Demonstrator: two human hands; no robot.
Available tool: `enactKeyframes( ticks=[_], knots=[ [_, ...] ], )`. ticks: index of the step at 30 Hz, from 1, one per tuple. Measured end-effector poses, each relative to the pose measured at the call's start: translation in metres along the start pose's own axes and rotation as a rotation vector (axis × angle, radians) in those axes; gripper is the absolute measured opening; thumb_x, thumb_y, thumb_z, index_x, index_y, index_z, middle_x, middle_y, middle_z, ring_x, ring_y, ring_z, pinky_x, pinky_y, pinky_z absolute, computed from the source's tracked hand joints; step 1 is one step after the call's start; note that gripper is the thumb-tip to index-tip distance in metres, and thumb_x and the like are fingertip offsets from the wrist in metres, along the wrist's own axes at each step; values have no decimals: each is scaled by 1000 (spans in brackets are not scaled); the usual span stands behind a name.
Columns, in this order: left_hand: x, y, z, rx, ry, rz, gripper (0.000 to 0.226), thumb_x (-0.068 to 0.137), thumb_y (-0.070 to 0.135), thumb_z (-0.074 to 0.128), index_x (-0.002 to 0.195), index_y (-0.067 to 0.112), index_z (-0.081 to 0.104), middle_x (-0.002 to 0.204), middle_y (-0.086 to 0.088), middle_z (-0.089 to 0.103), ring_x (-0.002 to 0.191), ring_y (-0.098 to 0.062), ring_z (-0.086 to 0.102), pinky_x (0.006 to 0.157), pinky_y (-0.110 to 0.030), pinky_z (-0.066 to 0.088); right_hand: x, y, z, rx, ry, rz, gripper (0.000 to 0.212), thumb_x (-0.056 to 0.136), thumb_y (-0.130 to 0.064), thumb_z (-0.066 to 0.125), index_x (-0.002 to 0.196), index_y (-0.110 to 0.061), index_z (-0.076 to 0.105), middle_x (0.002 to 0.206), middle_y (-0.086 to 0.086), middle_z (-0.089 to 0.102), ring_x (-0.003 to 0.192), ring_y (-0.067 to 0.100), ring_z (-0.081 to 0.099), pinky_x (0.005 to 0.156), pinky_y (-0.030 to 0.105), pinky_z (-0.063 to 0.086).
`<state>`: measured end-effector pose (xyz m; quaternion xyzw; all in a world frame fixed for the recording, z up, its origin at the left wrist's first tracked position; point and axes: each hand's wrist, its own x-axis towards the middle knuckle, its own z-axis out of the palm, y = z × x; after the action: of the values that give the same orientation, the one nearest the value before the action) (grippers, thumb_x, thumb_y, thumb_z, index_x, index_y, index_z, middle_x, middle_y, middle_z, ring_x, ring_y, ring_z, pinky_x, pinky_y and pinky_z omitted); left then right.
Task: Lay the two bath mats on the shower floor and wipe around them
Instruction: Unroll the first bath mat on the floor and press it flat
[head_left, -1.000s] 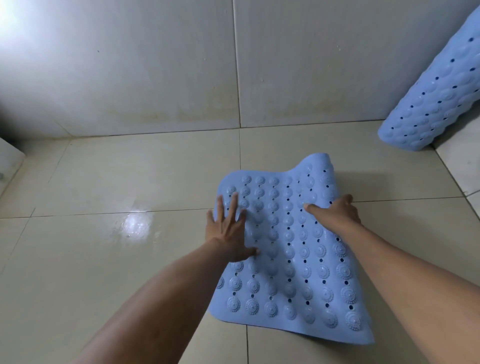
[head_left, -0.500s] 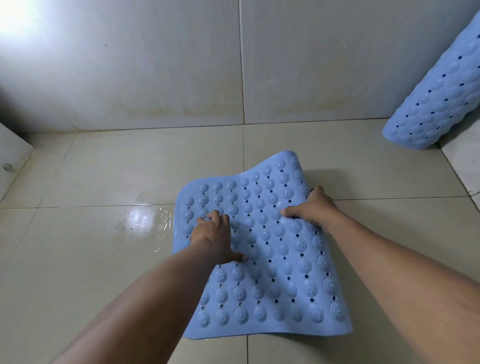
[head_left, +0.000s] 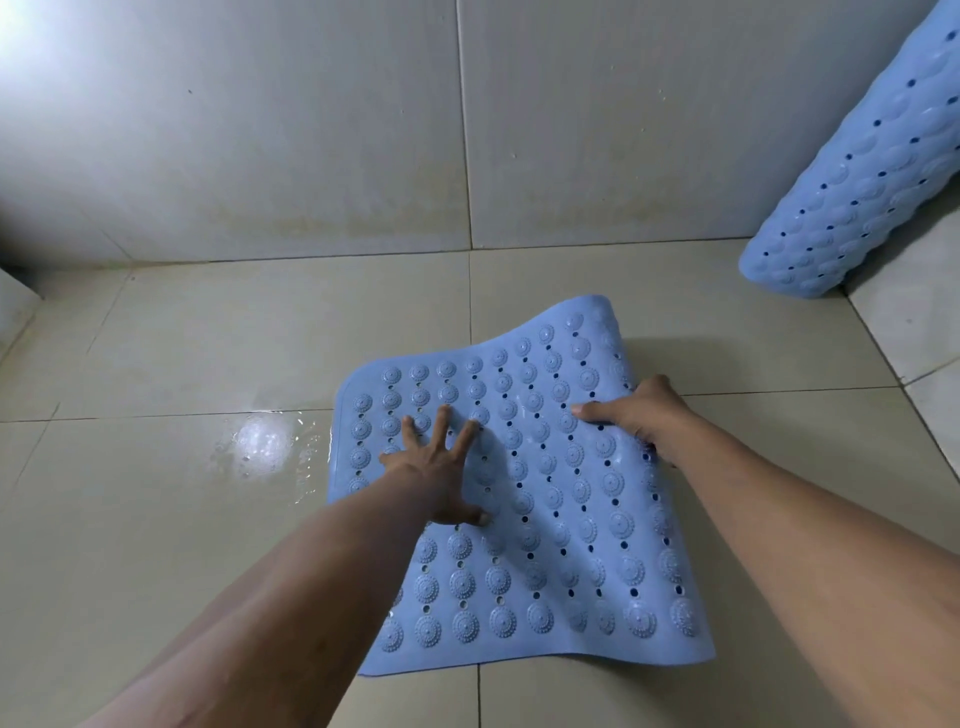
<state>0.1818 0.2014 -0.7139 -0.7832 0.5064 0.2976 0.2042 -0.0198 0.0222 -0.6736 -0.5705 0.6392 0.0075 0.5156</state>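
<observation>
A light blue bath mat (head_left: 545, 545) with round bumps and small holes lies on the beige tiled shower floor (head_left: 208, 519). Its far right corner curls up off the tiles. My left hand (head_left: 441, 462) presses flat on the mat's left half with fingers spread. My right hand (head_left: 634, 415) grips the mat's right edge, thumb on top and fingers curled under. A second blue mat (head_left: 862, 176) leans rolled against the wall at the upper right.
A wet, shiny patch (head_left: 265, 441) lies on the floor just left of the mat. Pale wall tiles (head_left: 311, 130) rise behind the floor. A raised tiled step (head_left: 914, 322) borders the floor on the right.
The mat has slid left over the floor. My left hand curled up half a second ago and now lies flat with fingers spread. My right hand now grips the mat's right edge.
</observation>
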Motion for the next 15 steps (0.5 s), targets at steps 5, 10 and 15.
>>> enactKeyframes(
  ticks=[5, 10, 15],
  knots=[
    [2, 0, -1, -3, -14, 1, 135, 62, 85, 70, 154, 46, -20, 163, 4, -34, 150, -53, -18, 105, -75, 36, 5, 19, -21, -5, 71, 48, 119, 22, -90, 80, 115, -18, 65, 117, 6, 69, 97, 26, 69, 85, 41, 58],
    [12, -17, -3, 33, 9, 74, 137, 56, 85, 74, 154, 49, -14, 165, 6, -30, 150, -53, -12, 102, -71, 43, -12, 9, -30, 86, -8, 60, 101, 54, -64, 89, 128, -7, 50, 116, 9, 67, 94, 26, 68, 76, 38, 56],
    [15, -31, -7, 83, 12, 112, 137, 56, 82, 78, 154, 51, -12, 165, 6, -29, 151, -51, -9, 102, -68, 47, -5, 22, -33, 147, 92, 56, 133, 23, -72, 94, 131, -10, 49, 115, 7, 70, 95, 30, 73, 88, 50, 59]
  ],
)
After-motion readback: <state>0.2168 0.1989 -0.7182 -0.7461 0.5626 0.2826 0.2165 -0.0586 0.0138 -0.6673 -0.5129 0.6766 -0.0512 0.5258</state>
